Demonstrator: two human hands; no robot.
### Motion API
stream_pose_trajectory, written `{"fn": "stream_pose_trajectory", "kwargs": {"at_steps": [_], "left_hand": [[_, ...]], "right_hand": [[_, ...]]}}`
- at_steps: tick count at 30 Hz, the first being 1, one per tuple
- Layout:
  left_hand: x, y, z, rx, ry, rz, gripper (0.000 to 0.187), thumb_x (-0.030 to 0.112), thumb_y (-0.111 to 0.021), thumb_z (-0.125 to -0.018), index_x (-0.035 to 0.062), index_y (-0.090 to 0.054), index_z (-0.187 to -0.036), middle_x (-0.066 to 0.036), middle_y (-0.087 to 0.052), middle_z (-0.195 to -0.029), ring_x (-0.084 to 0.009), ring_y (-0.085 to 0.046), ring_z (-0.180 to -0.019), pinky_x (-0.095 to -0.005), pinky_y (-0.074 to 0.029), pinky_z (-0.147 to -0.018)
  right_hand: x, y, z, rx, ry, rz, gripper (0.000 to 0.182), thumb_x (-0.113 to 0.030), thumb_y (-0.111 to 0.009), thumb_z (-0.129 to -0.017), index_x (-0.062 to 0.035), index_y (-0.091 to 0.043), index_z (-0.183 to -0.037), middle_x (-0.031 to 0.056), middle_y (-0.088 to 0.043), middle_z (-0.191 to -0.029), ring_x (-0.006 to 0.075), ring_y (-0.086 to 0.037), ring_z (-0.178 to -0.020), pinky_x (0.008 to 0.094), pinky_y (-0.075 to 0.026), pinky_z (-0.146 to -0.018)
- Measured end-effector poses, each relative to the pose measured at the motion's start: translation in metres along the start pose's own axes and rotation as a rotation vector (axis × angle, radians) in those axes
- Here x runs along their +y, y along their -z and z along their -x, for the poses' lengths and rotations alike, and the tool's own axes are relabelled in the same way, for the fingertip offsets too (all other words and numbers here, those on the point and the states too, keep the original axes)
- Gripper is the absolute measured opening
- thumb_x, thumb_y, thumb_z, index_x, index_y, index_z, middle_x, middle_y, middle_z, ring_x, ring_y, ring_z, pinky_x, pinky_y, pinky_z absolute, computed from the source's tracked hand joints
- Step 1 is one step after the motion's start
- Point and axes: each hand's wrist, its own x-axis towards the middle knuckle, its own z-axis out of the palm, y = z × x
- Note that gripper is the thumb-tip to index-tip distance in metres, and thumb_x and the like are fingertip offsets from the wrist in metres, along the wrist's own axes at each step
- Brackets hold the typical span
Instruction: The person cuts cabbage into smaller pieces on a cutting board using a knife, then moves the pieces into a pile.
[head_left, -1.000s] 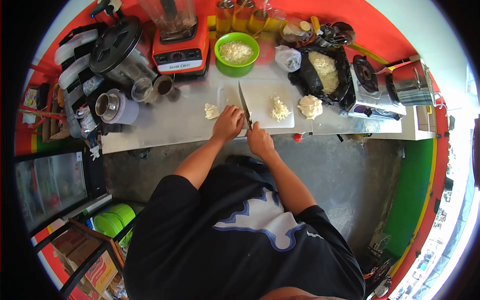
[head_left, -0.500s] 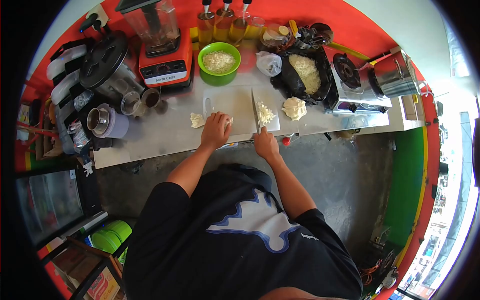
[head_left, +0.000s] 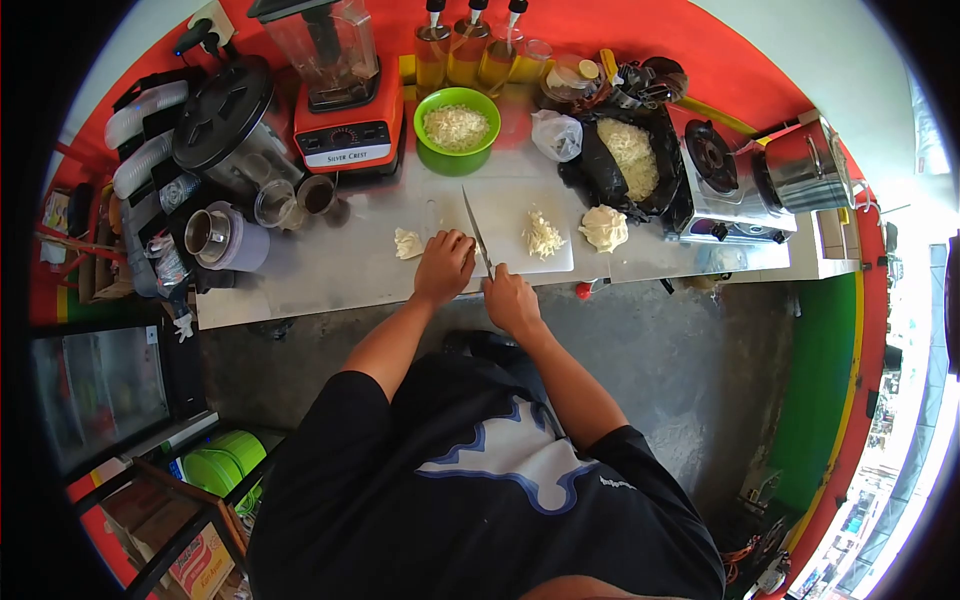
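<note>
My right hand [head_left: 512, 300] is closed round the handle of a knife [head_left: 476, 228], whose blade points up and left over the white cutting board [head_left: 500, 205]. My left hand [head_left: 445, 265] rests on the board's left part, fingers curled over a pale piece mostly hidden beneath them, close to the blade. Right of the knife lies a pile of chopped pale pieces [head_left: 543, 236]. A small pale chunk [head_left: 407, 243] sits by the board's left edge. Beyond the right edge is a larger pale lump [head_left: 604, 229].
Behind the board stand a green bowl [head_left: 458, 160] of chopped pieces, a red blender [head_left: 348, 125] and oil bottles [head_left: 468, 58]. A black bag [head_left: 597, 165] with shredded pieces and a stove [head_left: 735, 195] are right. Cups and a lilac container [head_left: 245, 247] stand left.
The knife in my right hand has moved left, away from the chopped pile and up to my left hand, its blade now slanting left. The view has shifted slightly.
</note>
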Motion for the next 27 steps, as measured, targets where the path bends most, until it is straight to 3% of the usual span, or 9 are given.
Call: {"fn": "stream_pose_trajectory", "kwargs": {"at_steps": [8,16,20,22,27], "left_hand": [[-0.003,-0.004,-0.001,0.000,0.008,0.022,0.015,0.012,-0.065,-0.087,0.0062,-0.063,-0.101,-0.009,-0.058,-0.097,-0.0301,-0.056,-0.093,-0.0426,-0.043,-0.079],[-0.002,-0.003,0.001,-0.009,0.022,-0.015,0.017,0.014,-0.062,-0.088,0.0070,-0.064,-0.103,-0.007,-0.058,-0.099,-0.0278,-0.056,-0.097,-0.0423,-0.044,-0.083],[-0.001,-0.001,0.001,-0.008,0.033,-0.002,0.016,0.012,-0.062,-0.087,0.0069,-0.064,-0.103,-0.007,-0.059,-0.099,-0.0279,-0.056,-0.097,-0.0418,-0.044,-0.083],[-0.001,0.000,0.000,0.008,0.024,0.017,0.014,0.011,-0.062,-0.087,0.0065,-0.064,-0.100,-0.008,-0.059,-0.098,-0.0281,-0.056,-0.096,-0.0415,-0.044,-0.082],[-0.003,-0.003,0.003,0.053,0.009,0.077,0.013,0.008,-0.061,-0.085,0.0063,-0.065,-0.098,-0.008,-0.060,-0.097,-0.0292,-0.057,-0.094,-0.0421,-0.045,-0.081]], "right_hand": [[-0.007,-0.020,0.004,-0.025,-0.060,0.092,0.031,-0.029,-0.052,-0.101,0.0009,-0.048,-0.102,0.0303,-0.069,-0.087,0.0495,-0.068,-0.086,0.0555,-0.055,-0.078],[-0.013,-0.008,-0.009,-0.066,-0.065,0.113,0.020,-0.017,-0.051,-0.096,0.0019,-0.048,-0.103,0.0311,-0.069,-0.090,0.0491,-0.068,-0.091,0.0553,-0.055,-0.082],[-0.010,-0.016,-0.004,-0.096,-0.049,0.139,0.021,-0.017,-0.051,-0.095,0.0028,-0.048,-0.104,0.0317,-0.069,-0.093,0.0496,-0.068,-0.091,0.0554,-0.055,-0.083],[-0.013,-0.021,-0.006,-0.034,-0.075,0.122,0.016,-0.011,-0.049,-0.095,0.0015,-0.049,-0.105,0.0285,-0.070,-0.093,0.0456,-0.071,-0.090,0.0499,-0.058,-0.078],[-0.015,0.000,-0.010,-0.095,-0.049,0.140,0.022,-0.016,-0.050,-0.095,0.0029,-0.048,-0.107,0.0306,-0.070,-0.095,0.0482,-0.069,-0.092,0.0530,-0.057,-0.081]]}}
